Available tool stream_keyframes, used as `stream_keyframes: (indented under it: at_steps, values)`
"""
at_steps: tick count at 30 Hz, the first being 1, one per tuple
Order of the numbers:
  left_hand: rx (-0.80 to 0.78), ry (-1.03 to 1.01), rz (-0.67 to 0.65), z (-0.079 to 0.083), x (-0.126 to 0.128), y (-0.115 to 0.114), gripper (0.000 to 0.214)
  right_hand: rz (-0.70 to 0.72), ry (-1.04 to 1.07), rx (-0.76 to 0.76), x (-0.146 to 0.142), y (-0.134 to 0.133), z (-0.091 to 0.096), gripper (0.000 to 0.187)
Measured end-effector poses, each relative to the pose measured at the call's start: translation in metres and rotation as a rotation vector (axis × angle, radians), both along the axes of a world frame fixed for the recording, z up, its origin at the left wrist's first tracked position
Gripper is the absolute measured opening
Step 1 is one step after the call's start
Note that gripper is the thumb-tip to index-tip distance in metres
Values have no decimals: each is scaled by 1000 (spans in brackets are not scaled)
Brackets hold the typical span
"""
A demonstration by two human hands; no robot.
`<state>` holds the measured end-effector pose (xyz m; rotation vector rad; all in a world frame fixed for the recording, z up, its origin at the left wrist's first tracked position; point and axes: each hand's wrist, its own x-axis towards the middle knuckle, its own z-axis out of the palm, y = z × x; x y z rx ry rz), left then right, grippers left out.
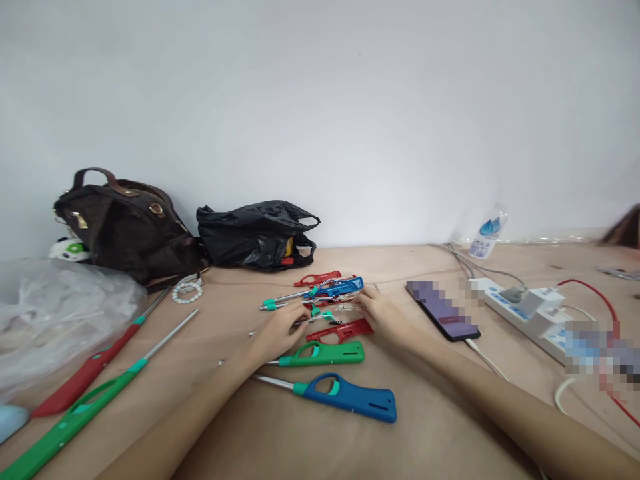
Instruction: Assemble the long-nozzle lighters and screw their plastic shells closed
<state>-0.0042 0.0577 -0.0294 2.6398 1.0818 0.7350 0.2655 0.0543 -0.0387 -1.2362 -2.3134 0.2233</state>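
Clear bag (65, 310): left edge of worktop (440, 427).
Red lighter (75, 383), long green lighter (70, 423): near-left corner, rods toward far edge.
Backpack (125, 230), black bag (245, 237): far edge, left of middle.
Left hand (280, 328): mid-worktop, fingers bent at lighter parts; can't tell if gripping.
Opened lighters (343, 287): mid-worktop, between hands.
Front green lighter (337, 354), blue lighter (357, 400): toward near edge, blue nearer.
Right hand (380, 313): fingers bent beside opened lighters; grip can't be told.
Phone (437, 307), power strip (520, 320): toward right edge.
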Motion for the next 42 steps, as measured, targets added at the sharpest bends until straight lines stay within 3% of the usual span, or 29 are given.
stream_keyframes:
  at_steps: [8,12,17,25,31,36,42]
  values:
    - [43,-129,34,11,7,-8,16,-38,141,53,6,2,4,14]
    - [25,-218,64,16,10,-12,16,-65,242,-10,7,-4,17,12]
    - [-8,-206,46,23,16,-19,17,35,258,-127,10,-11,30,17]
    - [-52,-129,48,21,16,-24,18,96,191,-305,12,-6,15,4]
    - [-95,-95,54,17,12,-25,20,53,208,-246,9,-9,7,5]
    - [-152,-32,24,9,12,-23,20,115,149,-166,10,-10,2,6]
    - [-126,29,31,5,11,-22,19,118,-29,39,10,-11,-6,15]
